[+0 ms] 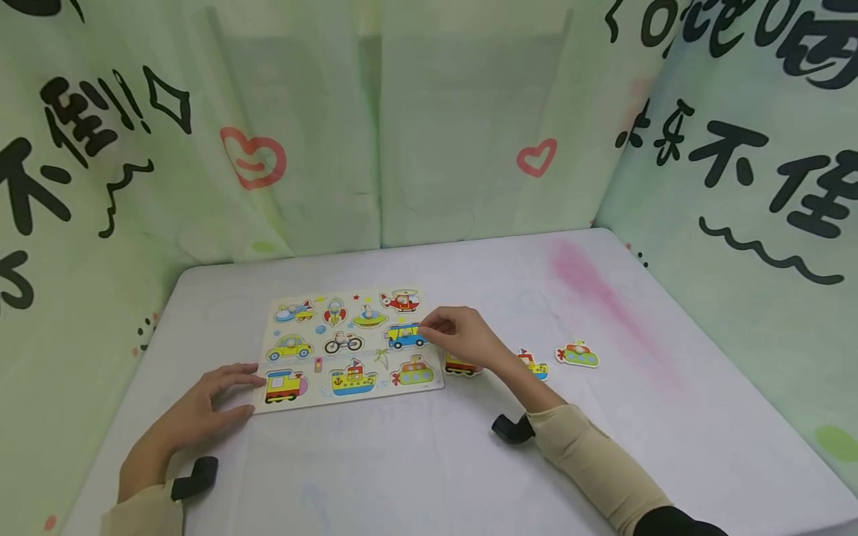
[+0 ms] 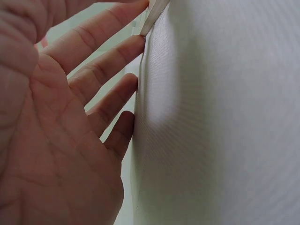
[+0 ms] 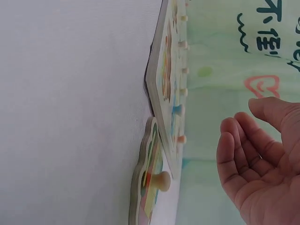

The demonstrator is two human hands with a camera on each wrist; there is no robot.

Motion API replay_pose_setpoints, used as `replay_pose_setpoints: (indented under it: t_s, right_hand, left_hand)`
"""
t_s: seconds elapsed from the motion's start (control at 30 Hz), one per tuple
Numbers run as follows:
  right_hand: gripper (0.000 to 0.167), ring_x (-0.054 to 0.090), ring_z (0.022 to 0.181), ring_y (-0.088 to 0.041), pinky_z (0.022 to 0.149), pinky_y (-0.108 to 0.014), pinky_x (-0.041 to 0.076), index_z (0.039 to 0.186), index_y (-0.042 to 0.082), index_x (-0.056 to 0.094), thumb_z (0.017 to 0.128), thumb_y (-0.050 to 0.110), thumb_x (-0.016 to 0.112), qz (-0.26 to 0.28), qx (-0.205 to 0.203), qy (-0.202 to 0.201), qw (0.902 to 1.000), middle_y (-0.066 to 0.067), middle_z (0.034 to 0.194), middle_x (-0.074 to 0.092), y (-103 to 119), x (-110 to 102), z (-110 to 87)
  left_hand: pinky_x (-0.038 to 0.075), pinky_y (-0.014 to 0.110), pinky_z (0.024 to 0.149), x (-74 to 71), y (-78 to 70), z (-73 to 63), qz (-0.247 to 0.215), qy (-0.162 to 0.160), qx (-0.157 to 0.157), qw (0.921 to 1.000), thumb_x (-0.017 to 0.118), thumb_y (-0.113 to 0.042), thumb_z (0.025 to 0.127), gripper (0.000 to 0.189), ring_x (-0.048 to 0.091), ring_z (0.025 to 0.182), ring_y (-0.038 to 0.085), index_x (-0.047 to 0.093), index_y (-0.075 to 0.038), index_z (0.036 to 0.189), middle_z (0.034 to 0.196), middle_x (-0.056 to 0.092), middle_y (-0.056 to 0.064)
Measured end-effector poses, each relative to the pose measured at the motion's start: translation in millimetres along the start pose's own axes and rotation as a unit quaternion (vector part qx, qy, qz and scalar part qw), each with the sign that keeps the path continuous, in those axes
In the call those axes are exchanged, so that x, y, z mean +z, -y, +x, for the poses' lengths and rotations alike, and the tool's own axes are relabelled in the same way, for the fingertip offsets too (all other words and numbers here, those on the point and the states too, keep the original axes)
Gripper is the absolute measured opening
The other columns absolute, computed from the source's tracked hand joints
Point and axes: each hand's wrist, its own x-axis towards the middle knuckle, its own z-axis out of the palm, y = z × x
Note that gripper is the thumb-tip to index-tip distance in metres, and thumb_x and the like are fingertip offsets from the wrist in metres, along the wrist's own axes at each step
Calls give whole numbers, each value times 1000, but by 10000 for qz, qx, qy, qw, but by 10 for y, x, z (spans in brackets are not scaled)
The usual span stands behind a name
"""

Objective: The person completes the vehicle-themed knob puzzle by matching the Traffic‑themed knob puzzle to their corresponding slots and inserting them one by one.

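Note:
A wooden peg puzzle board [image 1: 315,357] with vehicle pictures lies on the table. My left hand [image 1: 201,409] rests at its lower left corner, the fingers fairly straight and touching the edge [image 2: 154,16]. Over the board's right side hovers my right hand [image 1: 465,339], close to the blue bus piece [image 1: 404,336]. In the right wrist view its fingers [image 3: 227,154] are loosely curled with nothing between them. A train piece [image 1: 462,366], partly hidden under that hand, lies against the board's right edge; a knobbed piece [image 3: 149,173] also shows beside the board in the right wrist view.
Right of the board lie a ship piece [image 1: 534,368], partly covered by the right forearm, and a submarine piece [image 1: 578,354]. The white table [image 1: 375,469] has a pink stain [image 1: 590,275] at the back right. Green printed curtains [image 1: 442,201] enclose the back and sides.

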Motion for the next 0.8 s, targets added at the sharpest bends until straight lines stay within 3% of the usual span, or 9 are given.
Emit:
replay_pose_setpoints:
  t_s: [0.2,0.47,0.8]
  right_hand:
    - [15,68,85,-12,82,-30,58,105,10,75,98,23,71,123,226,-26,9997,2,95,74,-38,-46,-111]
    - [16,67,82,-12,80,-30,57,104,10,75,97,24,71,135,356,-23,9993,1,95,74,-87,-71,-221]
    - [14,66,82,-12,78,-29,56,102,9,74,95,21,73,-306,403,-14,9987,3,90,72,-184,-136,-312]
  left_hand:
    - [23,79,107,-2,-18,11,65,28,-120,9999,81,-13,86,39,30,140,53,70,-10,123,149,49,25]
    - [24,79,106,11,-1,1,-16,-3,-21,10000,81,-14,86,38,31,139,54,70,-11,122,148,50,25]
    - [23,80,107,9,-15,0,10,56,-182,9998,81,-14,86,39,29,140,54,70,-11,123,150,48,25]
